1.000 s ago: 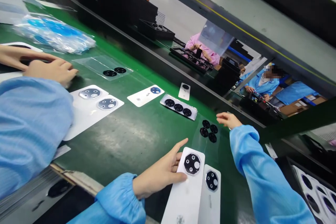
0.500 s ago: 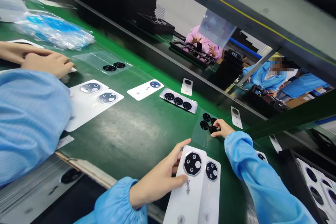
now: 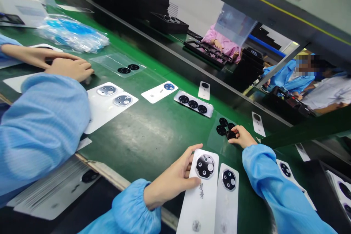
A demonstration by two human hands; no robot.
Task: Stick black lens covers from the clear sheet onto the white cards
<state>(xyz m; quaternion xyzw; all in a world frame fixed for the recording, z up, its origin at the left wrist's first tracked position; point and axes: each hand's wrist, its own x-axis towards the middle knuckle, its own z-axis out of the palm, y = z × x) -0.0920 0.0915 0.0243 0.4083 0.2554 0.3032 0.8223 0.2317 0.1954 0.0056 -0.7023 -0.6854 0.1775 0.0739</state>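
My left hand (image 3: 175, 175) holds a white phone back panel (image 3: 201, 201) by its left edge, thumb on top and fingers behind. The panel has a black octagonal camera plate near its top and dark lettering below. Beside it, partly overlapped, lies a second white panel (image 3: 229, 197) with a similar plate. My right hand (image 3: 241, 137) is stretched forward, with thumb and fingertips closed on a black camera disc (image 3: 231, 135). This disc is one of several dark discs (image 3: 221, 130) on a clear plastic sheet (image 3: 215, 142); whether it is lifted off I cannot tell.
At left, a co-worker's hands (image 3: 70, 68) and blue sleeve (image 3: 44, 117) are near white panels (image 3: 106, 111). A strip with three discs (image 3: 193, 104) lies mid-table. Blue-and-clear plastic bags (image 3: 72, 34) sit behind. A dark tray (image 3: 319, 186) stands right; other people work beyond the ledge.
The view has shifted, so most things on the table appear further right. My right fingers stay at the same disc, and my left hand keeps its hold on the panel.
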